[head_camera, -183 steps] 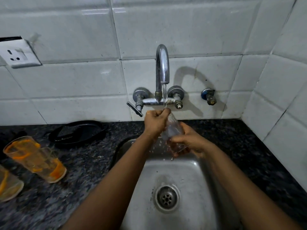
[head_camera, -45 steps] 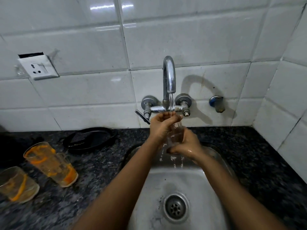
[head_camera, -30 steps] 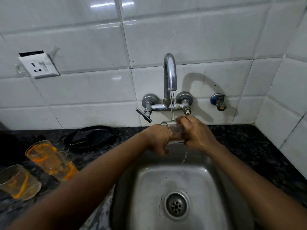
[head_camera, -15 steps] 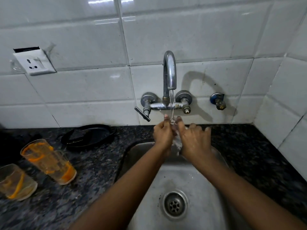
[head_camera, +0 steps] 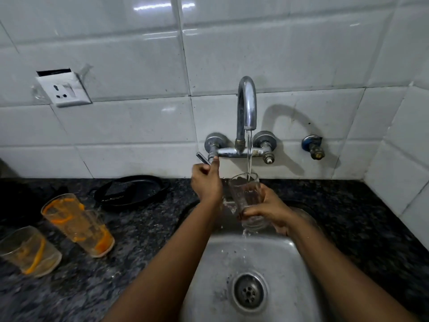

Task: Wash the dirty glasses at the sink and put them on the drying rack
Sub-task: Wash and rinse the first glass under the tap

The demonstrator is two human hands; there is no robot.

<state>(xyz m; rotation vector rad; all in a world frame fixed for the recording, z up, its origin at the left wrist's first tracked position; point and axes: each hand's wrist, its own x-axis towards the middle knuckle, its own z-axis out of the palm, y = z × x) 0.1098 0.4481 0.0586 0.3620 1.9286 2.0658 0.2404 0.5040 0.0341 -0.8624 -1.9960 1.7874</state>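
Observation:
My right hand (head_camera: 270, 210) grips a clear glass (head_camera: 246, 196) upright over the steel sink (head_camera: 232, 263), right under the tap spout (head_camera: 247, 103). Water runs from the spout into the glass and spills down its side. My left hand (head_camera: 205, 181) is raised to the tap's left lever handle (head_camera: 203, 158), fingers curled round it. On the counter at the left stand dirty glasses smeared with orange: a stacked pair (head_camera: 76, 223) and a single one (head_camera: 29, 251). No drying rack is in view.
A black round lid or pan (head_camera: 131, 190) lies on the dark granite counter (head_camera: 139, 240) behind the dirty glasses. A wall socket (head_camera: 63, 89) sits at upper left, a second valve (head_camera: 313, 146) right of the tap. Tiled walls close the back and right.
Half a second ago both hands rubbed the glass under the stream. Now my left hand has left it and gone up to the tap lever, while my right hand holds the glass upright alone.

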